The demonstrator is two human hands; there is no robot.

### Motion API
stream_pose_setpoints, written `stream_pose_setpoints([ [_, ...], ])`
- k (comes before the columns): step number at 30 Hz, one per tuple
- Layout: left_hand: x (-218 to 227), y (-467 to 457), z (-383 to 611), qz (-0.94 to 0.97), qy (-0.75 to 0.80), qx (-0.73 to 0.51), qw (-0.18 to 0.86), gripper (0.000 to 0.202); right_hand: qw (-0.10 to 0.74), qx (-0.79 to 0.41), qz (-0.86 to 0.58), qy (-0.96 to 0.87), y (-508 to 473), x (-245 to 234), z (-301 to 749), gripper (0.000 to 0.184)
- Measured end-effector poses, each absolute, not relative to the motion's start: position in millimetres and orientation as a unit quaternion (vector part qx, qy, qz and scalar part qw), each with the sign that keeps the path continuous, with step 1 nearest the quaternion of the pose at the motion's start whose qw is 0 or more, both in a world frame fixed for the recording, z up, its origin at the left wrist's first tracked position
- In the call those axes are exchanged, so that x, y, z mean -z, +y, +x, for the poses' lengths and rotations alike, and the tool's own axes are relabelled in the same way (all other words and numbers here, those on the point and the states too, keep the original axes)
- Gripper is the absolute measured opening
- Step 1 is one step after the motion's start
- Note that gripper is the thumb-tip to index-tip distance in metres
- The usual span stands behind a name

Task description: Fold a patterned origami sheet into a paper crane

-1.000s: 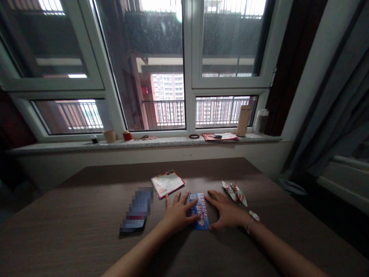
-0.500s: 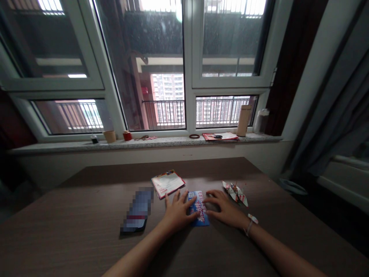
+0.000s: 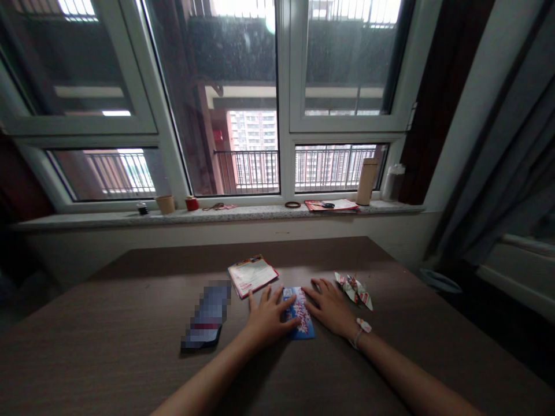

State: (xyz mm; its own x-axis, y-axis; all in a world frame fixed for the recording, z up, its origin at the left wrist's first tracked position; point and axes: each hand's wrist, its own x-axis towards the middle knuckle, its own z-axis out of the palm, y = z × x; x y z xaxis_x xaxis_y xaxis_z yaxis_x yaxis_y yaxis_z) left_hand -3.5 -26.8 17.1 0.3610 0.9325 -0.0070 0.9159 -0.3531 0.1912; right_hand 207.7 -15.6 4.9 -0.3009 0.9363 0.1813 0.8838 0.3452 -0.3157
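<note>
A blue paper leaflet (image 3: 302,318) with white and pink lettering lies flat on the brown table between my hands. My left hand (image 3: 269,312) rests with fingers spread, its thumb and index finger over the leaflet's left edge. On the other side, my right hand (image 3: 332,306) lies palm down with its fingers apart, the fingertips at the leaflet's right edge. Beyond my left hand is a small stack of printed paper sheets (image 3: 252,275). A folded paper piece (image 3: 354,290), white with red print, sits just past my right hand.
A phone-like dark object (image 3: 207,318), blurred out, lies on the table (image 3: 108,346) to the left. Along the windowsill (image 3: 255,214) stand a paper cup (image 3: 165,204), a red spool (image 3: 191,203), scissors (image 3: 328,205) on papers, a tan flask (image 3: 366,182) and a clear bottle (image 3: 393,182).
My right hand has shifted slightly, flattening beside the leaflet, and its wrist has moved left. My left hand and the leaflet have stayed in place.
</note>
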Motion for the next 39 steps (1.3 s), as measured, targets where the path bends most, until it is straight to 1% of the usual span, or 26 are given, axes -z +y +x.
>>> stream_pose_setpoints([
  [7, -13, -25, -5, 0.823, 0.560, -0.059, 0.075, 0.063, 0.159, -0.063, -0.569, -0.804, -13, 0, 207, 0.046],
  [11, -14, -26, -5, 0.824, 0.557, -0.061, 0.079, 0.062, 0.198, -0.075, -0.553, -0.806, -14, -2, 212, 0.045],
  [15, -18, -26, -5, 0.822, 0.561, -0.052, 0.087, 0.062, 0.248, -0.102, -0.521, -0.810, -15, -4, 217, 0.036],
  [20, -21, -25, -5, 0.820, 0.561, -0.048, 0.098, 0.062, 0.258, -0.102, -0.540, -0.794, -14, -4, 214, 0.027],
  [26, -19, -25, -5, 0.822, 0.559, -0.054, 0.093, 0.062, 0.251, -0.104, -0.537, -0.799, -12, -9, 214, 0.025],
  [32, -20, -26, -4, 0.819, 0.564, -0.049, 0.091, 0.063, 0.217, -0.125, -0.526, -0.813, -14, -15, 218, 0.033],
  [39, -21, -26, -4, 0.820, 0.563, -0.044, 0.094, 0.064, 0.151, -0.174, -0.508, -0.830, -15, -15, 227, 0.064],
])
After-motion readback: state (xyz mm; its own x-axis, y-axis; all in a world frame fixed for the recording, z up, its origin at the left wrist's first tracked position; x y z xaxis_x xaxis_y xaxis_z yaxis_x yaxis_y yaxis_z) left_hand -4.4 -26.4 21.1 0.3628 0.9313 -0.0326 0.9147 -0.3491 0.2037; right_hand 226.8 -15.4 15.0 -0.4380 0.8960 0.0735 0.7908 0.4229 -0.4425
